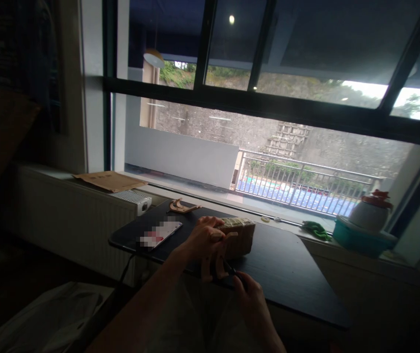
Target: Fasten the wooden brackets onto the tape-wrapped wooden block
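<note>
My left hand (206, 238) is closed on a light wooden piece with curved prongs (220, 264), holding it at the near side of a block-shaped brown package (241, 238). The package has a pale, shiny top and rests on the dark tabletop (287, 274). Lower down, my right hand (250, 291) grips a slim dark-handled tool (234, 271). Its thin front end points up and left towards the wooden piece; whether they touch is unclear, and its tip is hard to make out. Another curved wooden piece (182, 207) lies behind my left hand.
A phone (166, 233) lies left of my hands. Along the sill are a brown envelope (110, 181), a white device (136, 200), a green cloth (316, 230) and a teal container (359, 238) with a red-topped jug (370, 213). A window (224, 98) rises behind the table.
</note>
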Motion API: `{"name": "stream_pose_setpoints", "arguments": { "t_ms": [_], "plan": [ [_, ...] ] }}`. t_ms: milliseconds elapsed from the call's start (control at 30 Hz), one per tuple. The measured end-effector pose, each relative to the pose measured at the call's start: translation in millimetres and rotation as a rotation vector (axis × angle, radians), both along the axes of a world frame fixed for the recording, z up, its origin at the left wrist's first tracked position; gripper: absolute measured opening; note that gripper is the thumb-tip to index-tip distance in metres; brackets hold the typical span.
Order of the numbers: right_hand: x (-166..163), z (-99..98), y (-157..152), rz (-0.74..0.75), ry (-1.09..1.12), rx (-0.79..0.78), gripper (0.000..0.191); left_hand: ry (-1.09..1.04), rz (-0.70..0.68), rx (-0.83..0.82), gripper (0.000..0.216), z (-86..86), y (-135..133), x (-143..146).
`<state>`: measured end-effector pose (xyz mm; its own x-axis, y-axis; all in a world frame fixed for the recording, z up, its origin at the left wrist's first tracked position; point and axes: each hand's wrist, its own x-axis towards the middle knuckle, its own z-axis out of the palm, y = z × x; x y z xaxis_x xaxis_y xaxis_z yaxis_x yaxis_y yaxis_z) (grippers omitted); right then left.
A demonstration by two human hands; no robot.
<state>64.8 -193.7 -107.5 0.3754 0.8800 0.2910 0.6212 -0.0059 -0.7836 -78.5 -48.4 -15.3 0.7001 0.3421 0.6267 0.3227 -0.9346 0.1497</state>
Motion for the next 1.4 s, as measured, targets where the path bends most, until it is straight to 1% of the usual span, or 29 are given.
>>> {"name": "stream_pose_setpoints", "arguments": {
  "t_ms": [67, 100, 200, 267, 333, 367, 433, 533, 633, 700, 733, 767, 833, 933, 1000, 1067, 1133, 1233, 1333, 1400],
  "plan": [
    [0, -0.6, 0, -0.02, -0.007, 0.013, 0.037, -0.004, 0.004, 0.002, 0.017, -0.5, 0, 0],
    [-2, 0.2, -1, -0.048, -0.053, 0.009, 0.036, -0.004, 0.004, 0.0, 0.017, -0.6, 0, 0],
    [-11, 6.4, -5, -0.125, -0.311, -0.03, 0.031, 0.009, 0.004, -0.004, 0.015, 0.0, 0, 0],
    [-17, 12.2, -7, -0.136, -0.478, -0.056, 0.03, 0.022, 0.013, -0.006, 0.014, 0.9, 0, 0],
    [-19, 16.4, -8, -0.13, -0.556, -0.078, 0.03, 0.032, 0.017, -0.01, 0.013, 1.6, -1, 0],
    [-19, 17.3, -8, -0.129, -0.555, -0.088, 0.03, 0.031, 0.018, -0.012, 0.013, 1.8, -1, 0],
    [-15, 16.0, -7, -0.122, -0.478, -0.103, 0.03, 0.019, 0.02, -0.013, 0.013, 1.9, -1, 0],
    [-7, 9.0, -2, -0.088, -0.23, -0.096, 0.035, 0.023, 0.017, -0.015, 0.014, 2.5, -1, 0],
    [1, 2.1, 3, -0.011, 0.028, -0.016, 0.042, 0.044, 0.018, -0.021, 0.015, 4.4, -3, -1],
    [2, 0.4, 5, 0.016, 0.121, 0.037, 0.045, 0.043, 0.022, -0.015, 0.016, 5.3, -4, -1],
    [2, 0.6, 5, 0.017, 0.128, 0.048, 0.046, 0.041, 0.02, -0.012, 0.017, 5.5, -4, -1],
    [1, 1.5, 4, 0.006, 0.102, 0.047, 0.046, 0.038, 0.018, -0.01, 0.016, 5.4, -5, -2],
    [-3, 5.2, 1, -0.046, -0.045, 0.023, 0.041, 0.03, 0.014, -0.013, 0.015, 4.7, -4, -2],
    [-11, 13.6, -3, -0.143, -0.401, -0.007, 0.034, 0.035, 0.016, -0.02, 0.012, 4.0, -2, -1],
    [-17, 18.7, -5, -0.16, -0.586, -0.027, 0.031, 0.042, 0.023, -0.023, 0.013, 4.4, -2, -1],
    [-19, 21.7, -6, -0.155, -0.65, -0.052, 0.03, 0.043, 0.029, -0.022, 0.015, 5.0, -2, -1],
    [-19, 22.1, -5, -0.142, -0.599, -0.071, 0.029, 0.049, 0.03, -0.018, 0.015, 5.3, -2, -1],
    [-14, 20.4, -4, -0.124, -0.385, -0.079, 0.031, 0.055, 0.024, -0.005, 0.014, 4.6, -2, -1],
    [-7, 19.4, -3, -0.068, -0.145, -0.025, 0.035, 0.037, 0.019, 0.004, 0.014, 3.4, -1, -1],
    [-4, 19.0, -2, -0.027, -0.038, 0.021, 0.037, 0.03, 0.015, 0.003, 0.014, 2.6, -1, 0]
  ]
}}
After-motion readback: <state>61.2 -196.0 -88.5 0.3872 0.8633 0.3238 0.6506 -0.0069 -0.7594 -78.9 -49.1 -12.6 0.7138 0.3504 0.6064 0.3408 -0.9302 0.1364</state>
